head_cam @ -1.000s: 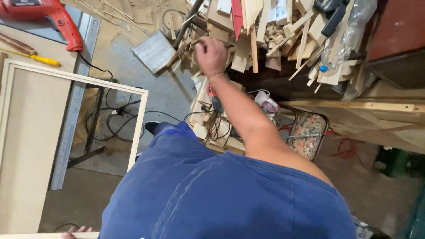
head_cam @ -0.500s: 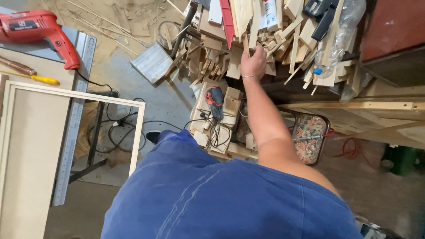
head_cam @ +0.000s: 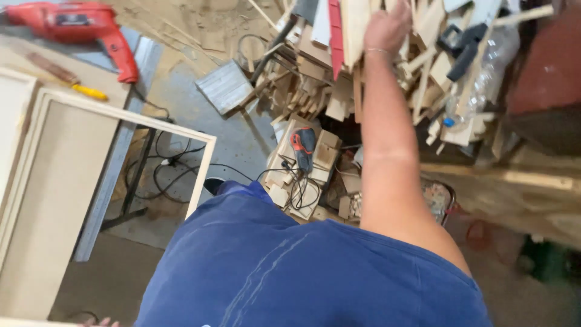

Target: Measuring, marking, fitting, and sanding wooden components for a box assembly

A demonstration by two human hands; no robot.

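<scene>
The person's right hand [head_cam: 387, 27] is stretched far out into the heap of wood offcuts [head_cam: 363, 79] on the floor, the arm running nearly straight away from the body. The hand lies on top of the pale slats at the far side of the heap; its fingers look curled down among them, but whether they have closed on any one piece I cannot tell. The slats around the hand mostly run with their long axes away from the person, a few slanting off to the right, and a red strip [head_cam: 334, 33] just left of the hand points the same way.

At the near edge of the heap an orange and black power tool [head_cam: 304, 147] rests on a stack of short blocks, its long axis also pointing away, with black cable [head_cam: 299, 194] looped below it. On the right of the heap lies a clear plastic bottle [head_cam: 478, 79] with a blue cap. Left of the heap sits a square grey metal piece [head_cam: 226, 88] on the dusty concrete floor [head_cam: 236, 139].

Further left of the heap stands a workbench with a pale wooden frame [head_cam: 200, 175], a red electric drill [head_cam: 78, 27] and a yellow-handled screwdriver [head_cam: 69, 77]. Only fingertips of the left hand [head_cam: 97, 322] show, at the bottom edge beside the frame; their grip cannot be told.
</scene>
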